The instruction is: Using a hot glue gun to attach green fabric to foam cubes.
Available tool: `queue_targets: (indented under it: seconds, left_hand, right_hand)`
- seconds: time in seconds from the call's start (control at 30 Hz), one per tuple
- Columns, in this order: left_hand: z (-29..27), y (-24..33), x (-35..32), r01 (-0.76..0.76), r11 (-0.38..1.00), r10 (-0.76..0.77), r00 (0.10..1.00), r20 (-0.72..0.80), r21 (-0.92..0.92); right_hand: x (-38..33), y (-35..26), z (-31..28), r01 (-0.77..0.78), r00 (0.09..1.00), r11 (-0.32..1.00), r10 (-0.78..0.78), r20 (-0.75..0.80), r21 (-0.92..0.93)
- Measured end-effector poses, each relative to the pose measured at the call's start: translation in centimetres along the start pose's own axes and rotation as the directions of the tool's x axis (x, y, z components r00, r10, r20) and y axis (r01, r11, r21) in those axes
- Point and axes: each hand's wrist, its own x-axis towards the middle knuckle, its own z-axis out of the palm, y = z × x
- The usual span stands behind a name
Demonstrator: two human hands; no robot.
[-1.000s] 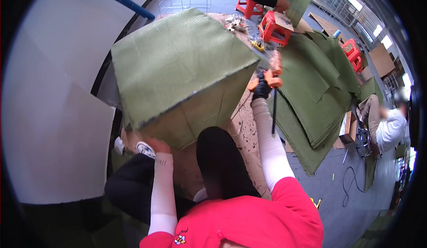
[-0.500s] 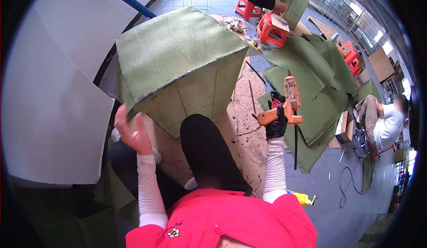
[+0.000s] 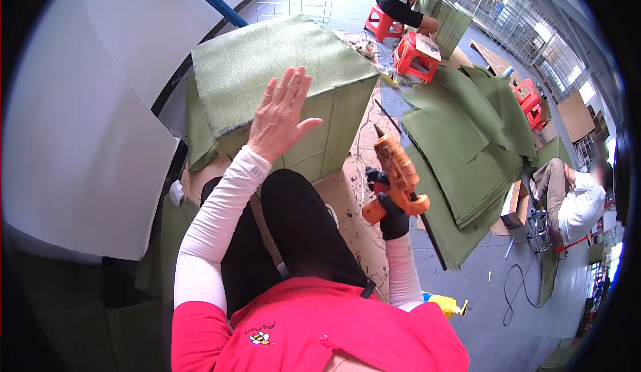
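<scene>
My left hand (image 3: 280,117) is bare and open, its fingers held straight and the thumb out to the side. It is over the near edge of a green fabric-covered box (image 3: 314,48); whether the palm touches the fabric I cannot tell. My right hand (image 3: 392,217), in a black glove, is closed round the handle of an orange glue gun (image 3: 399,168). The gun's dark nozzle points up and away, to the right of the box. Something red shows beside the gloved fingers, partly hidden.
A stack of green sheets (image 3: 461,165) lies at right, with a thin dark rod (image 3: 427,238) along its near edge. Brown cardboard (image 3: 364,238) covers the floor by my knees. Red stools (image 3: 417,58) and a seated co-worker (image 3: 400,2) are farther back; another person (image 3: 577,198) sits at far right.
My left hand has swung up and right from the box's left corner to over its near edge. My right hand has moved the glue gun left, and the nozzle now leans left.
</scene>
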Motion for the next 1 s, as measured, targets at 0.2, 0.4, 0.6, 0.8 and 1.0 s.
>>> queue_targets:
  seconds: [0.2, 0.4, 0.6, 0.8, 1.0]
  left_hand:
    - [2.6, 1.6, 2.0, 0.058, 0.985, -0.047, 0.997, 0.069, -0.163]
    - [2.3, 1.9, 4.1, 0.031, 0.989, -0.030, 0.999, 0.010, -0.142]
    - [2.6, 3.7, 3.8, 0.043, 0.994, -0.020, 0.975, 0.221, -0.097]
    - [0.7, 2.5, -2.2, 0.016, 0.997, -0.020, 0.999, -0.051, -0.080]
    - [1.8, 2.2, -3.0, 0.040, 0.999, -0.040, 0.999, -0.021, -0.018]
  right_hand:
    - [-1.4, 1.6, -0.9, -0.140, 0.979, 0.990, 0.140, -0.145, 0.008]
    - [-1.8, 1.9, -1.8, -0.220, 0.961, 0.965, 0.239, -0.141, 0.140]
    - [-1.9, 1.4, -1.8, -0.215, 0.967, 0.969, 0.195, -0.161, -0.119]
    - [-0.9, 0.7, -0.7, -0.128, 0.985, 0.967, 0.150, -0.088, 0.219]
    - [-0.3, 1.9, -0.4, 0.139, 0.990, 0.924, -0.133, 0.043, -0.356]
